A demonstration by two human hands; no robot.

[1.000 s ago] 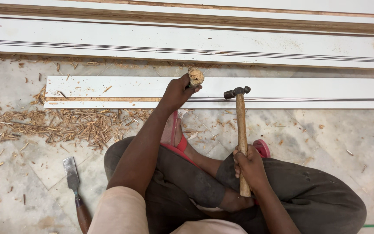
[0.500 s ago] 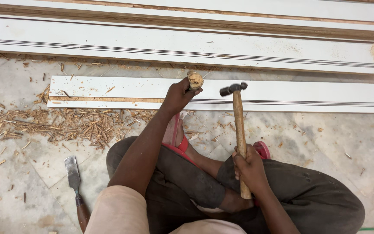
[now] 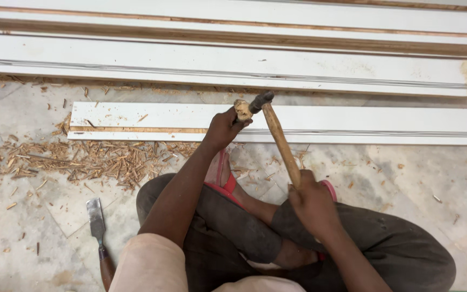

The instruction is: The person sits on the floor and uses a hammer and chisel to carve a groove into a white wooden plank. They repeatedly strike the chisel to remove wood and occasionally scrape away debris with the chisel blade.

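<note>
Now | right hand [image 3: 313, 204] grips hammer [image 3: 277, 132] | left hand [image 3: 222, 128] grips chisel [image 3: 241, 110]

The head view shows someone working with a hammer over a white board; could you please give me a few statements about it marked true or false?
1. The right hand grips the wooden handle of the hammer. True.
2. The hammer head is far from the chisel handle that the left hand holds. False: it is right at the chisel handle's top.
3. A spare chisel lies on the floor by the person's left side. True.
4. The wood shavings lie in a pile on the white board. False: most lie on the stone floor in front of the board.
</note>
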